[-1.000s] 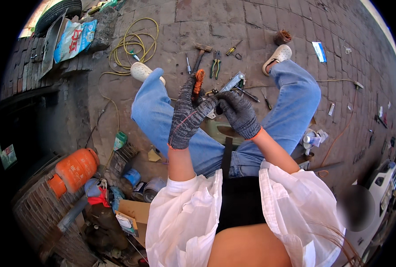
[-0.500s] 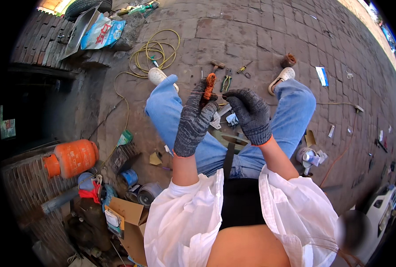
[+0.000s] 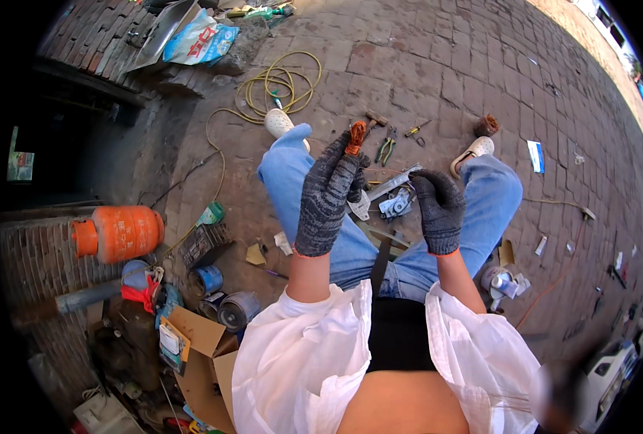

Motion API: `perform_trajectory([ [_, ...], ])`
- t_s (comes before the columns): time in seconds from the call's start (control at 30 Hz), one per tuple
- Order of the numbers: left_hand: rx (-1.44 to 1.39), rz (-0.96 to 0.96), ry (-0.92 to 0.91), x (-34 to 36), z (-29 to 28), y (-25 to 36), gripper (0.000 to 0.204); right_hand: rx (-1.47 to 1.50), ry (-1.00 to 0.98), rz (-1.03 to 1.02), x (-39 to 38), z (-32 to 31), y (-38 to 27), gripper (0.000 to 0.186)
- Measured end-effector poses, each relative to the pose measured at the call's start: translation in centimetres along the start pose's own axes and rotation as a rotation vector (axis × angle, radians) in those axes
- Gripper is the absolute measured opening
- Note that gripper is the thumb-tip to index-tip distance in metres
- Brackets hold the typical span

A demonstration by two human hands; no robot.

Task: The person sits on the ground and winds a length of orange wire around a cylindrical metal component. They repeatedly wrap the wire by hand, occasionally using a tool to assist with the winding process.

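My left hand (image 3: 326, 192), in a grey knitted glove, is closed around a bundle of orange copper wire (image 3: 356, 137) whose wound top sticks up above the fingers. A thin strand runs from the bundle toward my right hand (image 3: 440, 210), gloved alike, with its fingers bent and pinched at the strand's end. Below and between the hands lie a grey metal part (image 3: 396, 205) and a metal bar (image 3: 393, 184). Just beyond them on the ground are green-handled pliers (image 3: 386, 147), a hammer (image 3: 375, 118) and a yellow screwdriver (image 3: 417, 129).
A yellow hose (image 3: 278, 79) lies coiled on the brick paving ahead. A brown wire spool (image 3: 486, 126) stands by my right shoe. To the left are an orange gas cylinder (image 3: 128, 233), several cans and an open cardboard box (image 3: 195, 329). A white container (image 3: 496, 278) sits at right.
My hands have moved apart, the right one going right and downward, with the strand stretched between them. The bundle now sits lower in my left hand's grip. The whole view has shifted slightly.
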State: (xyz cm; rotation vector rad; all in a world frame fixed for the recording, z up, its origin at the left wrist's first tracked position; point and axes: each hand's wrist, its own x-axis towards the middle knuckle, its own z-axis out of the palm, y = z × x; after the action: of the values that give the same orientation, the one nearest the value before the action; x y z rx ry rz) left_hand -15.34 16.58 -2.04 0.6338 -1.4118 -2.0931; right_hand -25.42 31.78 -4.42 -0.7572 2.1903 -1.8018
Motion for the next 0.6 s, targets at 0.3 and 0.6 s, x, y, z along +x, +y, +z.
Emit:
perform_trajectory([
  [0.3,0.11,0.003,0.071,-0.5,0.2,1.5,0.035,0.076,-0.095,0.045,0.2,-0.9,0.6,0.019],
  [0.6,0.649,0.491,-0.149,-1.2,2.7,3.9,0.038,0.091,-0.32,-0.118,-0.1,1.1,-4.7,0.032],
])
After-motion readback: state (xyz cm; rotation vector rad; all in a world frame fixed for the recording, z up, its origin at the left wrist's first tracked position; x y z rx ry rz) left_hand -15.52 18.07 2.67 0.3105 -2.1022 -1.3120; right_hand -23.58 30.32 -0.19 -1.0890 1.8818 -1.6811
